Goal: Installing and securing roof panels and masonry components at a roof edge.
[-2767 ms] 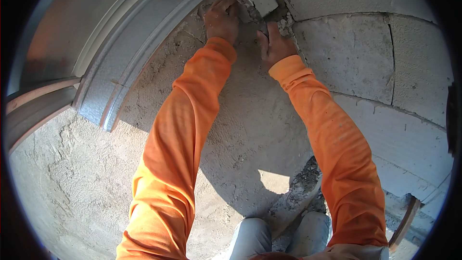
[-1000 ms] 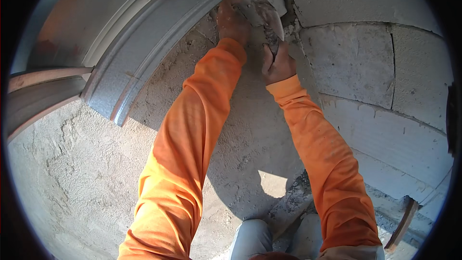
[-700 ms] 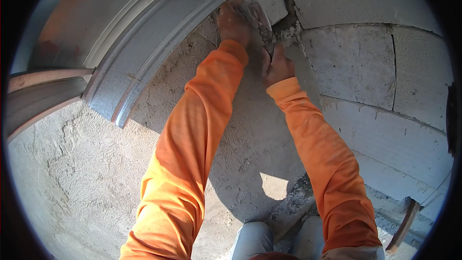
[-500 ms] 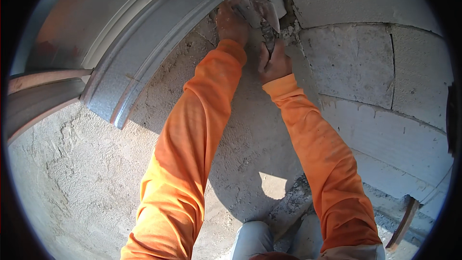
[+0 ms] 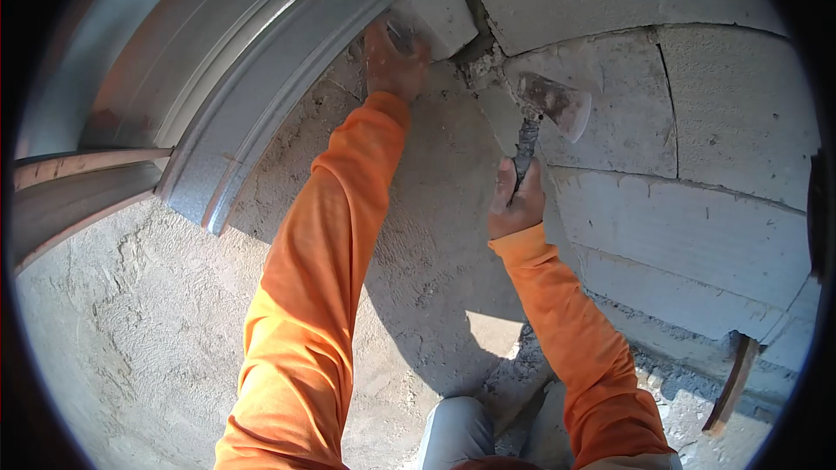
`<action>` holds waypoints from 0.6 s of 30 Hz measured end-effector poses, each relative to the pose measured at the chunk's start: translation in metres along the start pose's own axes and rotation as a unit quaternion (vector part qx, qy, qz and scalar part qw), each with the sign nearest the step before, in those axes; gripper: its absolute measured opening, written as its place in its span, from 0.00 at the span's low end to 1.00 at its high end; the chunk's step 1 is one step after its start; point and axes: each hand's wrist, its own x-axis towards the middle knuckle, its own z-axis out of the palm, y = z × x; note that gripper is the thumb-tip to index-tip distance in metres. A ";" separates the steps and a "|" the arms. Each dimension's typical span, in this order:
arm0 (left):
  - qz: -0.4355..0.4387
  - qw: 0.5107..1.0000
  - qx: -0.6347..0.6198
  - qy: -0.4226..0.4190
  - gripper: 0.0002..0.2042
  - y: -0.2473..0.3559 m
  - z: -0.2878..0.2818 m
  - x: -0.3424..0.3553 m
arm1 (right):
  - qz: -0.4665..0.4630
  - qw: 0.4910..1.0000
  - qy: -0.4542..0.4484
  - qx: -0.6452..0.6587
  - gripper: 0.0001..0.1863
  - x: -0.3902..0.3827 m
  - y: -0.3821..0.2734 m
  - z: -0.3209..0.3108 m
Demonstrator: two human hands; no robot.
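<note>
- A rough concrete surface (image 5: 165, 296) fills the lower left and middle; its left part is in bright sun, while the part between the arms is mostly in shadow;
- a wall of pale blocks (image 5: 731, 122) takes up the right side; dark joints run between the blocks, and small drips mark one of the lower courses;
- a grey metal frame (image 5: 226, 130) with long ridges curves across the upper left; its near end stops above the concrete surface, and reddish-brown patches show on its panel;
- two orange sleeves come up from the lower edge; the left sleeve (image 5: 313, 278) is the longer in view, the right sleeve (image 5: 583, 348) lies bent over toward the wall;
- light trouser legs (image 5: 457, 435) show at the bottom, between the sleeves;
- a hand tool (image 5: 550, 103) with a broad, flared blade is at upper right of centre, in the right hand; its blade points up and to the right, in front of the wall; whether it touches the wall, I cannot tell;
- a loose-edged pale block (image 5: 444, 17) sits at the top, between the metal frame and the wall, with crumbly mortar (image 5: 483, 65) beside its lower right corner;
- the left hand (image 5: 396, 68) is at that block's lower left side, close to the metal frame; its fingers are partly shadowed, so I cannot tell whether they are spread or pinching something;
- the right hand (image 5: 516, 200) is closed around the tool's dark handle (image 5: 526, 146), thumb on the left;
- a narrow brown strip (image 5: 733, 383) stands at lower right, against the wall's base.
</note>
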 end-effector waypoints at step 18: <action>0.017 0.977 0.202 -0.063 0.53 0.011 0.013 -0.006 | 0.175 0.954 -0.028 -0.241 0.14 -0.176 0.095 -0.212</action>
